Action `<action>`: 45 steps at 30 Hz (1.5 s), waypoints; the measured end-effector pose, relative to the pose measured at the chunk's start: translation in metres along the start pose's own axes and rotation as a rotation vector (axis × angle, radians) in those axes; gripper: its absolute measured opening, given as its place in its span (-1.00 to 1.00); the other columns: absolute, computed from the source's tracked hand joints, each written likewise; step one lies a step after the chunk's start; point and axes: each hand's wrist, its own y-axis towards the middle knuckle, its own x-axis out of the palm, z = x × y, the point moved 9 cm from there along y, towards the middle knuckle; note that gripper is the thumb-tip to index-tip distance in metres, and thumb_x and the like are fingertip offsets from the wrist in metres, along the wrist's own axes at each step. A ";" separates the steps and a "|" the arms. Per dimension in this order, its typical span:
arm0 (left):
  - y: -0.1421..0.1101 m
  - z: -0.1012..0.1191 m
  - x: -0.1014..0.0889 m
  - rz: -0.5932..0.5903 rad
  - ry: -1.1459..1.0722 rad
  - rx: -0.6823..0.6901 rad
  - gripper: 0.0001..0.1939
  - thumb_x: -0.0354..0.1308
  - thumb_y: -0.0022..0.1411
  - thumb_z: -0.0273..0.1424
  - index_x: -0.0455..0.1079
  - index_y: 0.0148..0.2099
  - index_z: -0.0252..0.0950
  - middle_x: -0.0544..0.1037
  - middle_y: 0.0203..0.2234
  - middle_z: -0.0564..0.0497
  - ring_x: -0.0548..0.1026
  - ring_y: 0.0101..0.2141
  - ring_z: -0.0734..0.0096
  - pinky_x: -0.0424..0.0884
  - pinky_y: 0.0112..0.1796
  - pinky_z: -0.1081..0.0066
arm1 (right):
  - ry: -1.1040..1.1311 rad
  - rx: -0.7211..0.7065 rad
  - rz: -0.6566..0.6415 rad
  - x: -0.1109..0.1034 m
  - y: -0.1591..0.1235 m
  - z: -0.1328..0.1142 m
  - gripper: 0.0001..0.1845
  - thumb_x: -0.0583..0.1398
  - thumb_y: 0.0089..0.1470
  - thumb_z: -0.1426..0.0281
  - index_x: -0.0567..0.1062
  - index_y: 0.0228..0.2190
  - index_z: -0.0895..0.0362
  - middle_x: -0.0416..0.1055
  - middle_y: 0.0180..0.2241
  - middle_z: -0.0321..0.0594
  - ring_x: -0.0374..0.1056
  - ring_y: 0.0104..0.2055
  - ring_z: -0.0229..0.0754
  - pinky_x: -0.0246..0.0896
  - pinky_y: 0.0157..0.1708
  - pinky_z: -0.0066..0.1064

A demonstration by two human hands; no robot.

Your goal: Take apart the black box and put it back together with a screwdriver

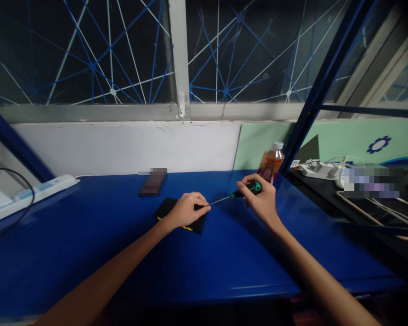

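My right hand grips a screwdriver by its green and black handle. The thin metal shaft points left, and its tip meets the fingertips of my left hand. Thumb and fingers of that hand are pinched together around something small and dark, too hidden to name. Beneath the left hand a flat black piece with yellow marks along its near edge lies on the blue table. The left hand covers the middle of this piece.
Behind the left hand lies a dark, blurred-out phone-like slab. A drink bottle with a white cap stands at the back right, close behind my right hand. White power strips and cables sit at both sides, beside blue frame posts.
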 end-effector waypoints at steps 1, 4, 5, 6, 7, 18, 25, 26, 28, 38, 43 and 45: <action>0.000 0.000 0.000 -0.004 0.004 -0.002 -0.84 0.16 0.25 -0.37 0.59 -0.24 -0.19 0.59 -0.30 0.01 0.51 -0.28 0.32 0.40 -0.24 0.36 | -0.005 -0.007 -0.002 0.000 0.000 -0.001 -0.81 0.26 0.01 0.27 0.42 -0.47 0.13 0.36 -0.58 -0.34 0.25 -0.65 -0.34 0.13 -0.67 -0.51; 0.000 0.000 0.000 -0.008 0.016 -0.012 -0.84 0.16 0.25 -0.36 0.58 -0.24 -0.18 0.59 -0.30 0.02 0.50 -0.27 0.31 0.40 -0.22 0.35 | -0.012 -0.018 -0.009 0.000 0.000 -0.002 -0.81 0.26 0.02 0.27 0.42 -0.47 0.12 0.36 -0.58 -0.34 0.26 -0.64 -0.33 0.14 -0.66 -0.50; 0.000 -0.001 0.000 -0.008 0.018 -0.016 -0.84 0.16 0.25 -0.35 0.58 -0.23 -0.18 0.59 -0.30 0.02 0.50 -0.26 0.31 0.40 -0.22 0.34 | -0.013 -0.018 -0.011 0.001 0.000 -0.003 -0.81 0.26 0.02 0.27 0.42 -0.47 0.12 0.36 -0.58 -0.34 0.26 -0.64 -0.33 0.14 -0.66 -0.50; -0.001 -0.001 0.000 -0.011 0.018 -0.018 -0.83 0.15 0.25 -0.35 0.58 -0.23 -0.17 0.59 -0.29 0.02 0.50 -0.26 0.30 0.40 -0.22 0.34 | -0.013 -0.018 -0.011 0.001 0.000 -0.003 -0.81 0.26 0.02 0.27 0.42 -0.47 0.12 0.36 -0.58 -0.34 0.26 -0.64 -0.33 0.14 -0.65 -0.50; -0.001 -0.001 0.000 -0.012 0.018 -0.020 -0.83 0.15 0.25 -0.34 0.58 -0.23 -0.17 0.59 -0.29 0.02 0.50 -0.26 0.30 0.40 -0.21 0.33 | -0.013 -0.018 -0.010 0.001 0.000 -0.004 -0.81 0.26 0.02 0.27 0.42 -0.47 0.12 0.36 -0.58 -0.34 0.25 -0.64 -0.33 0.14 -0.65 -0.50; -0.001 0.000 0.000 -0.005 0.043 0.003 -0.83 0.16 0.26 -0.34 0.58 -0.20 -0.16 0.59 -0.28 0.02 0.49 -0.25 0.32 0.39 -0.20 0.36 | -0.057 -0.041 -0.011 0.000 -0.002 -0.009 -0.81 0.26 0.03 0.26 0.42 -0.46 0.11 0.33 -0.60 -0.36 0.23 -0.64 -0.33 0.14 -0.64 -0.49; 0.005 0.010 -0.001 -0.009 0.111 0.023 -0.82 0.13 0.29 -0.34 0.56 -0.17 -0.12 0.58 -0.25 0.03 0.47 -0.21 0.29 0.34 -0.14 0.28 | -0.108 -0.116 0.024 -0.007 -0.002 -0.023 -0.84 0.26 0.02 0.28 0.42 -0.45 0.11 0.35 -0.60 -0.36 0.24 -0.64 -0.33 0.14 -0.63 -0.49; 0.005 0.012 -0.002 -0.005 0.121 0.021 -0.82 0.13 0.29 -0.34 0.56 -0.15 -0.11 0.58 -0.24 0.03 0.47 -0.20 0.28 0.33 -0.13 0.26 | -0.114 -0.124 0.035 -0.009 -0.001 -0.025 -0.84 0.26 0.02 0.29 0.42 -0.45 0.11 0.36 -0.60 -0.36 0.23 -0.65 -0.33 0.14 -0.63 -0.49; 0.007 0.015 -0.002 0.000 0.132 0.015 -0.82 0.12 0.30 -0.34 0.55 -0.13 -0.08 0.57 -0.22 0.04 0.46 -0.18 0.27 0.32 -0.12 0.23 | -0.123 -0.135 0.054 -0.012 -0.001 -0.027 -0.84 0.26 0.01 0.29 0.42 -0.44 0.11 0.36 -0.60 -0.36 0.23 -0.65 -0.34 0.14 -0.63 -0.49; 0.007 0.016 0.000 -0.024 0.127 0.021 -0.79 0.09 0.32 -0.33 0.53 -0.09 -0.08 0.55 -0.17 0.02 0.44 -0.14 0.22 0.29 -0.08 0.17 | -0.128 -0.128 0.059 -0.014 0.000 -0.026 -0.84 0.26 0.02 0.29 0.42 -0.44 0.11 0.36 -0.60 -0.34 0.22 -0.67 -0.34 0.14 -0.66 -0.49; 0.007 0.016 0.001 -0.040 0.110 0.022 -0.78 0.08 0.32 -0.32 0.51 -0.06 -0.08 0.55 -0.15 0.02 0.44 -0.12 0.22 0.29 -0.05 0.16 | -0.095 -0.106 0.055 -0.014 0.001 -0.021 -0.83 0.26 0.02 0.29 0.42 -0.44 0.11 0.36 -0.59 -0.34 0.23 -0.66 -0.33 0.14 -0.66 -0.49; 0.007 0.014 0.000 -0.038 0.074 0.012 -0.75 0.09 0.31 -0.29 0.49 -0.01 -0.09 0.54 -0.13 -0.01 0.45 -0.10 0.21 0.30 -0.04 0.17 | -0.078 -0.094 0.060 -0.015 0.002 -0.019 -0.83 0.26 0.03 0.29 0.42 -0.45 0.11 0.37 -0.58 -0.33 0.25 -0.65 -0.33 0.15 -0.65 -0.49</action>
